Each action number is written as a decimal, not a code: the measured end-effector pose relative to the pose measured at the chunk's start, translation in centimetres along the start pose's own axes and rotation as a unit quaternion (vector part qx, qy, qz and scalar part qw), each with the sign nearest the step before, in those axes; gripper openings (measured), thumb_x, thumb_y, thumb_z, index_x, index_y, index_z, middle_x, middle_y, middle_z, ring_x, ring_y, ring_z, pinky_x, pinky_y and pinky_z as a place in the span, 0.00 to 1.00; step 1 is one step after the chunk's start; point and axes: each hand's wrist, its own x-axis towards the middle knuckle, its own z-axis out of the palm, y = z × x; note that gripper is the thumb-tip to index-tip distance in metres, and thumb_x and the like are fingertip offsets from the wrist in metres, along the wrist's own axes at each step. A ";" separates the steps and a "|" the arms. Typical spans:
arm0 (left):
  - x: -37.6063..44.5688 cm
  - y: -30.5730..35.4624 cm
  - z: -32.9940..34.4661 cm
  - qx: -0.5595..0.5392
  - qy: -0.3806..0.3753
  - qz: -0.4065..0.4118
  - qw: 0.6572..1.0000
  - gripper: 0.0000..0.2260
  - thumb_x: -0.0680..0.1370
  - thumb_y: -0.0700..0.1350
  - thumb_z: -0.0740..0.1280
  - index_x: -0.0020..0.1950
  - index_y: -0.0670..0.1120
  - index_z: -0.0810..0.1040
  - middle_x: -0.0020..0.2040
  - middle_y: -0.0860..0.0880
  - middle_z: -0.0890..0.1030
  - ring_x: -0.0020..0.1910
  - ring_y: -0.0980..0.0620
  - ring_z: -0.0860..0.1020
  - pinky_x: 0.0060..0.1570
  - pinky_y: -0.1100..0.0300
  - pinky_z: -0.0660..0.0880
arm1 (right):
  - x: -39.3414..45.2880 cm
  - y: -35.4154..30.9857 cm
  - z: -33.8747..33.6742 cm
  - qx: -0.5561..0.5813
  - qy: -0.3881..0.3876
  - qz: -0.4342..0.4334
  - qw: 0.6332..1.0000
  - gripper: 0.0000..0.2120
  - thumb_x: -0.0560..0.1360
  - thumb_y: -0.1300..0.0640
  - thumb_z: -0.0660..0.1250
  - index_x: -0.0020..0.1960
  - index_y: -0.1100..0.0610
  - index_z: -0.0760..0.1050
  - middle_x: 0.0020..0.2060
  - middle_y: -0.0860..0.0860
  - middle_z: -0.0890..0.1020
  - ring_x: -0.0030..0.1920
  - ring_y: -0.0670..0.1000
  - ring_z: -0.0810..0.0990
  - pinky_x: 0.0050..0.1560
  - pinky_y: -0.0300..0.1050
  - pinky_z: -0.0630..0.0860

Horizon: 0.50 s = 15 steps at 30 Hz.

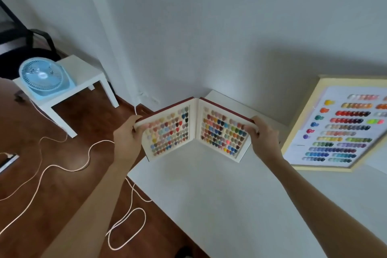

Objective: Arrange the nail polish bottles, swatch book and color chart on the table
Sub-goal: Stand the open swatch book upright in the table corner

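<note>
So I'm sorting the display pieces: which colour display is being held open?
The swatch book, gripped by left hand and right hand; the framed color chart leans untouched against the wall.

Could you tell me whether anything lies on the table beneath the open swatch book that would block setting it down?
Nothing visible does. Both hands, left hand and right hand, hold the open swatch book over the bare white table. The color chart leans against the wall off to the right, clear of it.

Head view looks steeply down, close over the white table [219,195] corner.
</note>
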 end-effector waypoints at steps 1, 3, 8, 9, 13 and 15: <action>0.7 -0.5 0.0 0.000 0.002 -0.002 1.000 0.08 0.79 0.49 0.64 0.54 0.46 0.74 0.42 0.49 0.81 0.40 0.52 0.81 0.35 0.70 0.75 | 0.7 -0.5 0.6 -0.002 0.002 0.000 1.000 0.05 0.79 0.55 0.61 0.51 0.56 0.72 0.44 0.52 0.82 0.41 0.49 0.79 0.31 0.27 0.66; 1.8 -1.4 0.2 0.001 0.007 -0.004 1.000 0.09 0.78 0.49 0.64 0.54 0.46 0.75 0.44 0.47 0.82 0.40 0.51 0.81 0.35 0.69 0.75 | 1.9 -1.2 1.7 -0.001 0.002 0.005 1.000 0.06 0.79 0.55 0.61 0.52 0.56 0.72 0.45 0.53 0.82 0.41 0.49 0.79 0.32 0.28 0.67; 3.0 -2.3 1.4 -0.011 0.011 -0.004 1.000 0.09 0.78 0.49 0.65 0.53 0.45 0.76 0.45 0.45 0.83 0.41 0.52 0.82 0.36 0.68 0.76 | 3.7 -1.9 3.6 -0.005 0.000 0.014 1.000 0.06 0.79 0.54 0.60 0.52 0.55 0.72 0.47 0.54 0.82 0.41 0.51 0.80 0.31 0.32 0.69; 3.0 -2.4 1.7 -0.011 0.010 0.002 1.000 0.09 0.78 0.49 0.65 0.53 0.44 0.76 0.45 0.45 0.83 0.40 0.53 0.81 0.35 0.68 0.76 | 4.0 -2.0 3.8 -0.003 -0.001 0.016 1.000 0.05 0.79 0.54 0.60 0.51 0.55 0.71 0.47 0.55 0.82 0.41 0.51 0.80 0.31 0.31 0.69; 3.0 -2.6 2.1 -0.026 0.008 -0.010 1.000 0.09 0.77 0.48 0.65 0.53 0.43 0.76 0.46 0.44 0.83 0.41 0.52 0.82 0.36 0.64 0.78 | 4.6 -1.8 4.4 -0.009 0.001 0.016 1.000 0.05 0.79 0.54 0.59 0.51 0.54 0.71 0.48 0.54 0.82 0.42 0.49 0.79 0.32 0.29 0.69; 3.0 -2.6 2.1 -0.020 0.008 -0.003 1.000 0.09 0.77 0.47 0.66 0.52 0.43 0.76 0.46 0.44 0.83 0.41 0.54 0.81 0.34 0.69 0.75 | 4.8 -1.6 4.4 -0.009 -0.001 0.019 1.000 0.05 0.79 0.54 0.60 0.52 0.54 0.71 0.48 0.54 0.82 0.42 0.48 0.79 0.32 0.28 0.70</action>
